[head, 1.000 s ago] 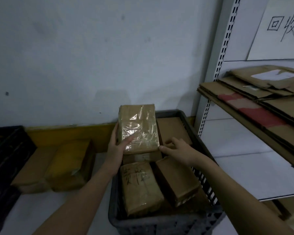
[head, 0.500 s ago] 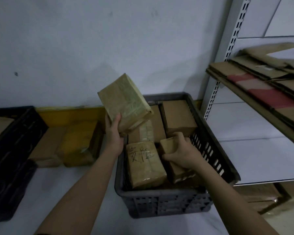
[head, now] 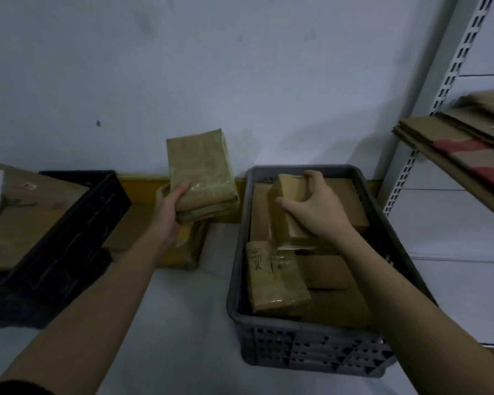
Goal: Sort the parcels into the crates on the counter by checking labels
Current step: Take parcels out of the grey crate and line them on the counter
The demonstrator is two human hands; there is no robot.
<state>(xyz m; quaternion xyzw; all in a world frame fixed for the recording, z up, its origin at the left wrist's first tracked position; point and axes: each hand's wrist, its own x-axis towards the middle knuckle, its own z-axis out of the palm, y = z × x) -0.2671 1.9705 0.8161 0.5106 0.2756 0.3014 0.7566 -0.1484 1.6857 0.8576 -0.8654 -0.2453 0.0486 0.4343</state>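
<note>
- Left hand (head: 170,208) grips a flat brown paper-wrapped parcel with glossy tape (head: 201,175) by its lower corner, held up off the counter at frame centre, between the two crates.
- Right hand (head: 314,208) is clasped round a smaller brown cardboard box parcel (head: 290,205), tilted up on end inside the grey perforated plastic crate (head: 305,349), right of centre.
- Grey crate holds several more brown parcels; one at its lower left has dark handwriting on top (head: 274,276). The writing is too blurred to read.
- Black plastic crate (head: 77,223) at the left edge, with a large brown box (head: 26,218) in or on it.
- Flat yellowish-brown parcels (head: 160,246) lie on the white counter (head: 169,337) between the crates, under the left hand.
- Judgement: sorting is mid-way; two parcels in hand, none placed this instant, several left in the grey crate.
- Which crate each belongs to: cannot tell.
</note>
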